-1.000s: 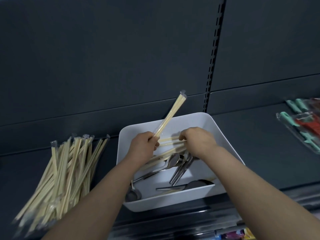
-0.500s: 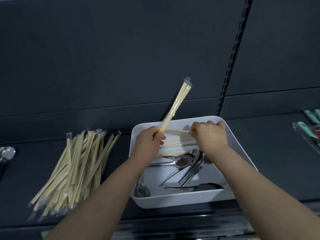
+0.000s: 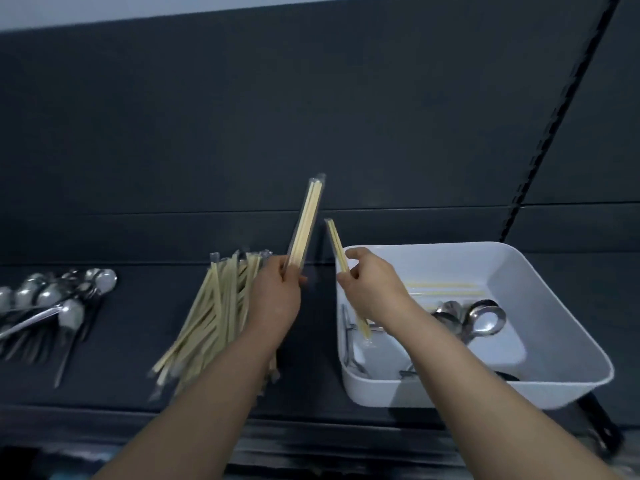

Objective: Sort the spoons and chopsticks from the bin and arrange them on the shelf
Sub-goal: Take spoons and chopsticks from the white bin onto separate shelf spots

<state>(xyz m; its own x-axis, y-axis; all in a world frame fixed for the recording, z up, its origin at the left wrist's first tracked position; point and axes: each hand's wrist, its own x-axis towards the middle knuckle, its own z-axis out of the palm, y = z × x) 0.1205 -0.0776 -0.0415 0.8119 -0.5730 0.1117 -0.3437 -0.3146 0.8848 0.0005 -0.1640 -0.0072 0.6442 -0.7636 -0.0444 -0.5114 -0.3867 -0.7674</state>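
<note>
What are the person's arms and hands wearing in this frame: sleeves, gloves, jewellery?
Nothing visible. The left hand and right hand are ungloved, with no rings, watch or bracelet showing. The left forearm and right forearm are uncovered down to the frame's bottom edge; no sleeve is in view.

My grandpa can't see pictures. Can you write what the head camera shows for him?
The left hand and right hand each hold wrapped chopsticks above a dark shelf, near a chopstick pile and a white bin. Spoons lie far left.
</note>
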